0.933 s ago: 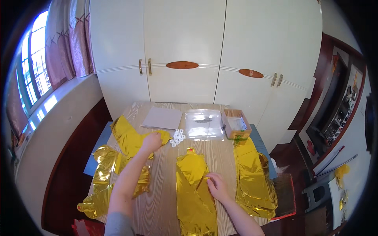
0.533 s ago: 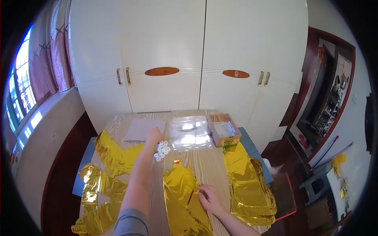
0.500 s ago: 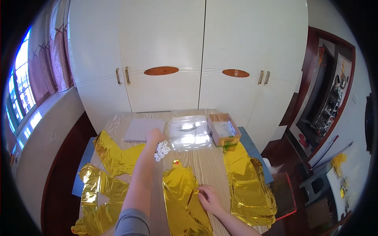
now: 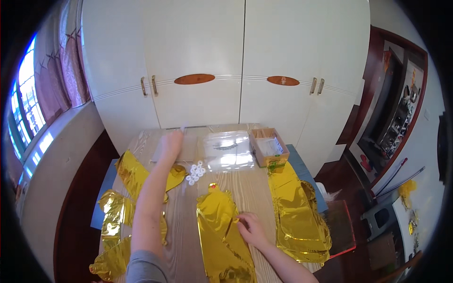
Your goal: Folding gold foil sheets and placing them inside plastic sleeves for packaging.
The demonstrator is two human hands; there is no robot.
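Two grips unclear: left hand over grey sheets, right hand against gold foil; clear packet, markings illegible

White cabinets stand behind, a bright window at left, the dark floor perhaps wooden.

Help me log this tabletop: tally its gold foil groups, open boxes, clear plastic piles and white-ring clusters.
Gold foil groups: 4 (far left, near left, middle, right; layers uncountable)
Open box: 1
Clear plastic pile: 1
White-ring cluster: 1
Total: 7
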